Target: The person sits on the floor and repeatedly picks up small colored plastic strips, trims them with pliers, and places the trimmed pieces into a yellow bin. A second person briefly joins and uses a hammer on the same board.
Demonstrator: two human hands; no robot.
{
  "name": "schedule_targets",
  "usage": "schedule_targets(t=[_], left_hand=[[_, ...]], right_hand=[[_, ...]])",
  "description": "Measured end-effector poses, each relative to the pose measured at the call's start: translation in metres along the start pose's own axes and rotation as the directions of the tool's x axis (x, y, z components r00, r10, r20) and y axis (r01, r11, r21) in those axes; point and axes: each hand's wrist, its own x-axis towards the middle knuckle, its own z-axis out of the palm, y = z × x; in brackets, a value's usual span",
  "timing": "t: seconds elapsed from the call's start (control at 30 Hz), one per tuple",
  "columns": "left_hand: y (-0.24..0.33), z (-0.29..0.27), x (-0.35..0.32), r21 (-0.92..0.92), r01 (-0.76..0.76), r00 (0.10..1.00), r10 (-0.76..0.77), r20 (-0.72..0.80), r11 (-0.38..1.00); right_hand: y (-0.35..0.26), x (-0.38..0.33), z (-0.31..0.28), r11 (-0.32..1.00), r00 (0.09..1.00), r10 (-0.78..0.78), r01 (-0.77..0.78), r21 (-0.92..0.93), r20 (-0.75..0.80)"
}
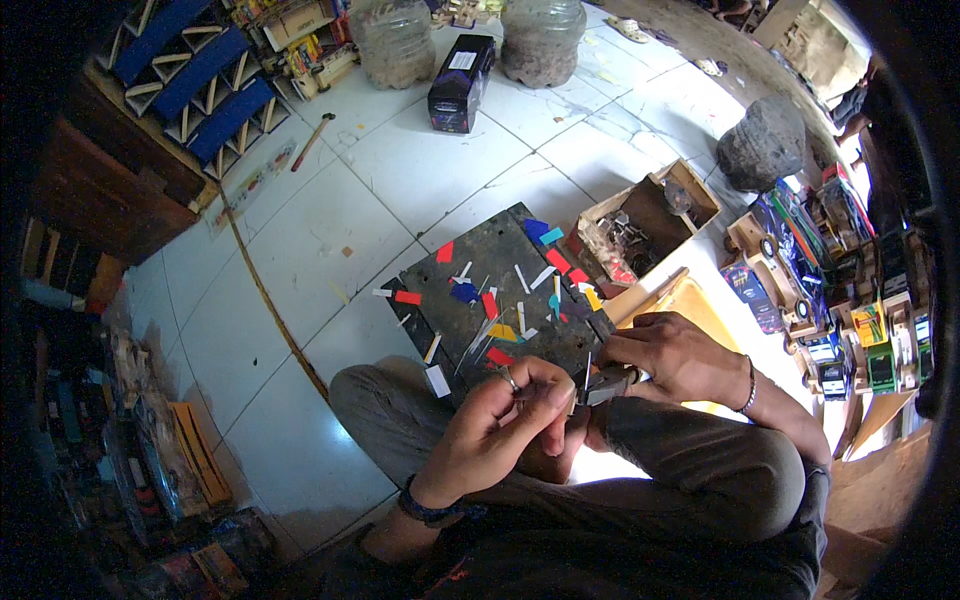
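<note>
In front of my lap, my left hand (512, 415) is closed in a pinch, with a ring on one finger. What it pinches is mostly hidden; only a small pale edge shows at the fingertips. My right hand (675, 358) is wrapped round a short grey metal tool (606, 388), whose kind I cannot make out. The tool's end is close to my left fingertips, and a thin white strip (588, 370) stands upright there. Just beyond both hands lies a dark worn board (425, 268), scattered with red (408, 298), blue, white and yellow scraps.
Right of the board stands an open wooden box (690, 225) of small metal parts, near a yellow tray (690, 300). Wooden toy vehicles (775, 265) crowd the right side. Farther off are a black carton (462, 85), cut-down plastic bottles (542, 45) and a hammer (312, 142).
</note>
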Motion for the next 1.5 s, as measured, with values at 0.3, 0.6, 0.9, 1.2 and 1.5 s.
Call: schedule_targets(t=[0.3, 0.6, 0.9, 1.2, 1.5], left_hand=[[-0.008, 0.002, -0.002, 0.349, -0.090, 0.976, 0.152, -0.156, 0.933], [-0.006, 0.002, 0.001, 0.691, -0.203, 0.912, 0.391, -0.124, 0.694], [-0.009, 0.001, 0.002, 0.719, -0.209, 0.904, 0.411, -0.115, 0.662], [-0.009, 0.000, 0.003, 0.734, -0.206, 0.902, 0.417, -0.114, 0.647], [-0.019, 0.012, 0.011, 0.736, -0.177, 0.868, 0.456, -0.196, 0.653]], right_hand=[[0.007, -0.003, 0.007, 0.996, 0.979, 0.075, -0.083, -0.035, -0.188], [0.011, -0.003, 0.013, 0.984, 0.958, 0.134, -0.159, -0.081, -0.252], [0.011, -0.002, 0.014, 0.987, 0.955, 0.112, -0.138, -0.077, -0.274], [0.008, -0.002, 0.010, 0.981, 0.961, 0.150, -0.173, -0.085, -0.231], [0.005, 0.001, 0.015, 0.987, 0.967, 0.126, -0.144, -0.070, -0.222]])
